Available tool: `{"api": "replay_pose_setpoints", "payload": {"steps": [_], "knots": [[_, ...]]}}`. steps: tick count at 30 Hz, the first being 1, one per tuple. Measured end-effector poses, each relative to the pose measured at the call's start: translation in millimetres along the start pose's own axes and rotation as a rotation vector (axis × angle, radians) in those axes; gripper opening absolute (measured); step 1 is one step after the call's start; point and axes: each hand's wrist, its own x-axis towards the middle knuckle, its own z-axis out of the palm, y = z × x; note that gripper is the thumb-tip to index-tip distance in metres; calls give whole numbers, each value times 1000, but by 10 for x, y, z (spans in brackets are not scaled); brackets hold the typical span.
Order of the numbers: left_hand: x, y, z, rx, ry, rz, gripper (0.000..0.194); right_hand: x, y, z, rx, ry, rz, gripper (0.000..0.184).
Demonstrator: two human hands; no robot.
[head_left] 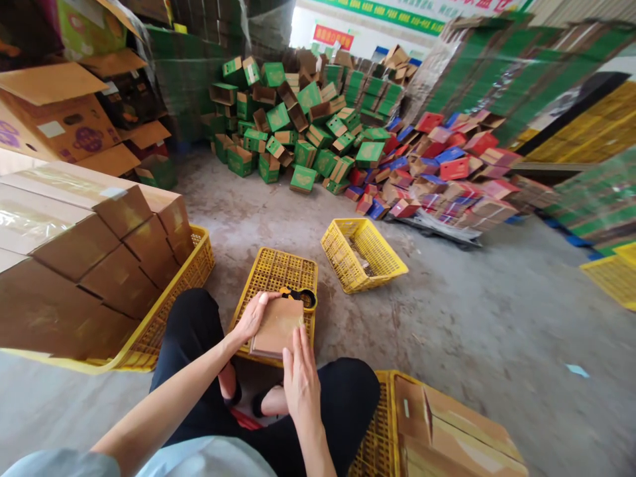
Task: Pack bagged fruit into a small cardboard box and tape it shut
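Illumination is diffuse and moderately bright. The brightest area is the white wall [304, 34] at top centre; the upper-left corner is dim. Glare streaks appear on the clear packing tape [54, 180] at left of frame. A soft shadow lies between the trouser legs [342, 397] at lower centre. Wide-angle distortion slants the green carton stacks [539, 73] at upper right. Detail smears toward the right edge; lettering on the green banner [377, 14] is blurred.
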Motion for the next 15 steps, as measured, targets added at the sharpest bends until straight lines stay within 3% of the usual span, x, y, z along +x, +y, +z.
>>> {"api": "replay_pose_setpoints", "payload": {"steps": [10, 15], "knots": [[22, 16, -36, 13, -31, -8, 58, 575, 185, 74, 393, -14, 192, 69], [-31, -20, -50, 40, 10, 4, 56, 356, 343, 251, 542, 40, 317, 70]]}}
